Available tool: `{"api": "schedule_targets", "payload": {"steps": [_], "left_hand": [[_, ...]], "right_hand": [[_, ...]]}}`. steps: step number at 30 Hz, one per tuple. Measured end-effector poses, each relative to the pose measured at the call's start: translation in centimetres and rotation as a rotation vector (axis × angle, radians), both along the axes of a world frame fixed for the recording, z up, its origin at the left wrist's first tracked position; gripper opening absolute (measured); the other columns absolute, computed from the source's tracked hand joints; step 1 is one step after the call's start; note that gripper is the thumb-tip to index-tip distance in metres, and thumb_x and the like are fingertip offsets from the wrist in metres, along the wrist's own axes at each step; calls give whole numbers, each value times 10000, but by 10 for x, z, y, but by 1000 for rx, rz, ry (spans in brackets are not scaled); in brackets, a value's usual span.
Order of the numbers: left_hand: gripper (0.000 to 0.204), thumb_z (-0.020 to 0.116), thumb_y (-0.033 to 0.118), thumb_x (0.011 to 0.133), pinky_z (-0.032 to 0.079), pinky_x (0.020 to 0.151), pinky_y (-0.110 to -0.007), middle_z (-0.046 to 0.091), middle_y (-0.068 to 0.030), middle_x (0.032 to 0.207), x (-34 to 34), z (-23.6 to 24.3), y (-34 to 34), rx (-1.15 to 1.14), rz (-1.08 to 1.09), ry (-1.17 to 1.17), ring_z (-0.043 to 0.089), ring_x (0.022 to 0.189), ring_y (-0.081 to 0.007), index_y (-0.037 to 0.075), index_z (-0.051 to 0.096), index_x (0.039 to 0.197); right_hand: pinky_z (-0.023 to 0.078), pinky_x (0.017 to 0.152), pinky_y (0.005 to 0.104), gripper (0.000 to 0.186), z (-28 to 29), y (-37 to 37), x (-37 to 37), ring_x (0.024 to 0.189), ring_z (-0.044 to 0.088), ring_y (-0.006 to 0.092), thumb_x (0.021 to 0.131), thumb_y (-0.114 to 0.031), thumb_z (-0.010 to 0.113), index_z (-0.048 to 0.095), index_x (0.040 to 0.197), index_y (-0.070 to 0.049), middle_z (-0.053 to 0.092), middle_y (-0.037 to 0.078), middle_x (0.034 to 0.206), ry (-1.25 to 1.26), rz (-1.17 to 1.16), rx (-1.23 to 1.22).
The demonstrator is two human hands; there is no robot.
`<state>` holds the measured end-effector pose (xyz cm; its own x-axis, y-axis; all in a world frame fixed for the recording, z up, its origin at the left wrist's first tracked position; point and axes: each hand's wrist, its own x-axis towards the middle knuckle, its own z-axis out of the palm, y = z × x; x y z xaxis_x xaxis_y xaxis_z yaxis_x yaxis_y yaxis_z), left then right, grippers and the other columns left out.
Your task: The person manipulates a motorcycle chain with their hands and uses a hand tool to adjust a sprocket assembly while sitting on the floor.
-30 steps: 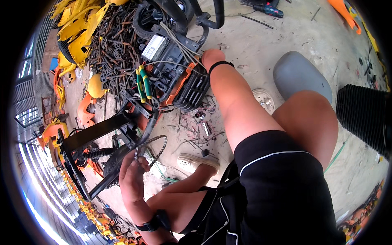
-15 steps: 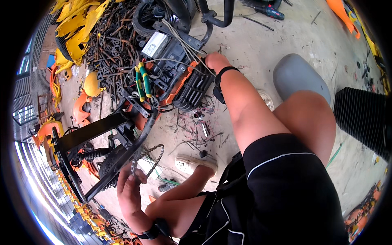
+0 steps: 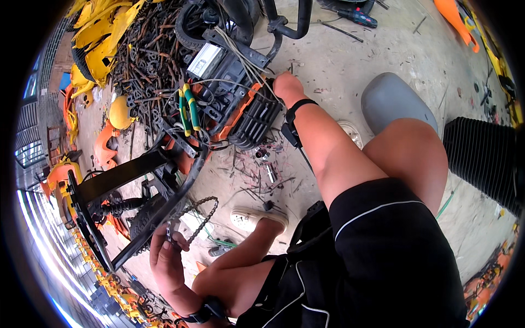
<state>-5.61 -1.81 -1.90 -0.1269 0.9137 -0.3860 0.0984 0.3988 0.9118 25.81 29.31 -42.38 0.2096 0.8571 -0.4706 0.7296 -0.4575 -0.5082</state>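
The left hand [image 3: 167,262] pinches a roller chain [image 3: 206,218] — its loop reaching far and right from the fingertips, beside the black frame tube [image 3: 161,218] — while the right hand [image 3: 288,87], farther away, shows no readable grip.

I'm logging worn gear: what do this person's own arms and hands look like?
The left hand and right hand are gloveless. On the left wrist, a black band carries a small black block; on the right, another black band has a dark block and a thin dark strand beside it. A short black sleeve with a white stripe covers part of the right arm.
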Motion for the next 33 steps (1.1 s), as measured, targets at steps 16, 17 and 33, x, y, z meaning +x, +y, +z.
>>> {"api": "schedule_targets", "payload": {"steps": [16, 17, 33], "left_hand": [[276, 686, 94, 993, 433, 733, -212, 643, -4, 973, -9, -15, 30, 185, 176, 372, 543, 835, -62, 17, 617, 1248], [258, 692, 61, 983, 429, 728, -200, 638, 10, 983, -11, -18, 35, 259, 167, 502, 533, 836, -47, 29, 621, 1229], [392, 476, 255, 1107, 528, 983, -434, 745, -148, 1226, -83, 57, 66, 781, 351, 1829, 686, 1145, -311, 3, 749, 1232]], "right_hand": [[577, 905, 511, 288, 19, -27, -5, 1078, 715, 416, 935, -209, 588, 702, 1121, -22, 746, 218, 1132, 145, -225, 159], [583, 888, 509, 260, 15, -25, -7, 1060, 721, 406, 927, -208, 589, 738, 1059, -40, 753, 204, 1105, 92, -189, 215], [552, 1012, 490, 363, 37, -15, 27, 1209, 673, 401, 966, -201, 547, 766, 1221, -65, 698, 185, 1335, 381, 58, -163]]}}
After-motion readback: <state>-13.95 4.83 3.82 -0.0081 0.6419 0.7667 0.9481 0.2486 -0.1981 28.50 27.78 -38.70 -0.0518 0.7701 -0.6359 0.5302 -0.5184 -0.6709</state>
